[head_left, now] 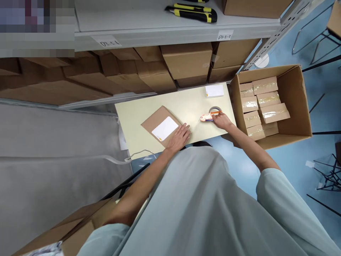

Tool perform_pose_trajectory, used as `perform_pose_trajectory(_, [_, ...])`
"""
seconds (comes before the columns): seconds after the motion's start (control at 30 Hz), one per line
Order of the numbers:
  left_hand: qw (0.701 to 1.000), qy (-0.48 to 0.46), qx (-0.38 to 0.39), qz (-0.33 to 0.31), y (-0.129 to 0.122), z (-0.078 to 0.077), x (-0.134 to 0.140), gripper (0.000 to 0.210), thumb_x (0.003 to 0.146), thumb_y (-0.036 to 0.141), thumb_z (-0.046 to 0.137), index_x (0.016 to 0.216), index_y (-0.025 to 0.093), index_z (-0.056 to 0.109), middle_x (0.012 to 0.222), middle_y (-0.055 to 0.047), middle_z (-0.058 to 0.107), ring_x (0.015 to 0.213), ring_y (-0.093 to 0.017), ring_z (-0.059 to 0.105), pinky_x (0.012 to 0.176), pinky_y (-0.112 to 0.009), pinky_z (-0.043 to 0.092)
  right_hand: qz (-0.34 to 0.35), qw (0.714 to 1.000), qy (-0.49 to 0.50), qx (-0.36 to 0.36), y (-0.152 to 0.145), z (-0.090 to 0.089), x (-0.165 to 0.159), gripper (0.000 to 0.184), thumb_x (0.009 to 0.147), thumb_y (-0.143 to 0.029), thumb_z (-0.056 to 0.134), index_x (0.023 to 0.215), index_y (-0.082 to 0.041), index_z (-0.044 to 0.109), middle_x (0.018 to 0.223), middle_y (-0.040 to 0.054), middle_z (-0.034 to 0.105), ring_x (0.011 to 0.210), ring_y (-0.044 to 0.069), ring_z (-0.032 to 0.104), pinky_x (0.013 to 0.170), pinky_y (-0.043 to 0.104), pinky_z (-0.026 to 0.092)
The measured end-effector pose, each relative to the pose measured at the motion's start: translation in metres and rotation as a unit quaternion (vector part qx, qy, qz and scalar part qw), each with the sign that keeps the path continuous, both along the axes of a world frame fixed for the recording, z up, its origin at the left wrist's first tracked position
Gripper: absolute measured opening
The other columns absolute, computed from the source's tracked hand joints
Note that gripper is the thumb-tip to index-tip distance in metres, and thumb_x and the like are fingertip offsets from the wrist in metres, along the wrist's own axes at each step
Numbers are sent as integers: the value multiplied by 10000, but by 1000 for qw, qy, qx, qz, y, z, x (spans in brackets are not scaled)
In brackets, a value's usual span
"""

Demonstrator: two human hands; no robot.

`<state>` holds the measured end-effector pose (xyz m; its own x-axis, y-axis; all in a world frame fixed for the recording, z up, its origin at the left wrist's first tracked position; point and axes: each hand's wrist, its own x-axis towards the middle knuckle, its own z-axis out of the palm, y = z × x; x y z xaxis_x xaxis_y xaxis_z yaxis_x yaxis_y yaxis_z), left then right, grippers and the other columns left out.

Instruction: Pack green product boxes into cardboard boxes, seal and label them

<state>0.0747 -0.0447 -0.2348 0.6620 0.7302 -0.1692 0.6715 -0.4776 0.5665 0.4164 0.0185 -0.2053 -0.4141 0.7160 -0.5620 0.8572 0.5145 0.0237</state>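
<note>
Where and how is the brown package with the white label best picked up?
Pinch the package by its left corner, probably from the left: that corner points outward uncovered, while the left hand rests over the lower right edge.

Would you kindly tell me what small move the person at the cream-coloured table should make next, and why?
Probably bring the orange-and-white handheld tool in the right hand leftward to the flat brown cardboard box: the left hand rests on the box's right end, while the tool sits apart from it.
</note>
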Motion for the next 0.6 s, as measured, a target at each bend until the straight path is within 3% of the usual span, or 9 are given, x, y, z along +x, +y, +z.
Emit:
perform_pose_trajectory(0.13, [999,8,-17,-42,-17,13,-19,443,1119,388,421,1373,246,755,1794,-126,449,1719,-301,323,1411,-589,309,46,998,38,-6,9,-16,-63,429,1071,-70,397,1448,45,567,1197,288,817,1074,316,805,1159,453,385])
perform_pose_trajectory(0.23, [999,-15,5,38,-11,22,-31,472,1129,453,417,1434,261,721,1816,-118,415,1697,-302,378,1387,-526,373,58,997,48,-25,5,-22,-96,458,1053,-51,395,1475,63,531,1156,292,822,1007,314,812,1134,467,405])
perform_pose_trajectory(0.3, [985,-22,51,166,13,23,-36,527,1133,470,414,1558,231,615,1835,-153,368,1712,-318,345,1395,-535,344,56,996,48,-39,2,-25,-110,444,1045,-48,398,1451,71,535,1107,296,823,970,319,812,1101,472,428])
perform_pose_trajectory(0.37, [956,-14,86,280,48,16,-38,619,1123,500,435,1646,173,496,1861,-199,281,1754,-352,212,1412,-605,261,53,996,50,-44,0,-26,-119,432,1044,-51,404,1435,76,534,1091,304,820,969,325,812,1084,475,444])
perform_pose_trajectory(0.43, [933,-2,79,351,84,4,-35,683,1097,544,479,1630,116,488,1823,-259,335,1752,-404,196,1414,-666,183,50,997,48,-40,0,-27,-124,424,1043,-49,402,1426,76,536,1103,314,814,986,331,814,1085,484,453])
perform_pose_trajectory(0.53, [918,3,39,396,114,-14,-22,649,1074,542,502,1509,64,567,1650,-325,546,1701,-447,322,1411,-707,142,52,997,42,-32,-7,-27,-129,419,1043,-27,371,1409,69,550,1103,311,813,997,327,820,1083,484,467])
perform_pose_trajectory(0.6, [926,-8,44,375,112,-20,-12,575,1087,508,467,1452,84,598,1588,-305,610,1697,-421,344,1422,-683,136,61,997,47,-27,-17,-26,-133,425,1038,-16,365,1411,60,555,1094,298,818,1006,322,823,1079,483,479])
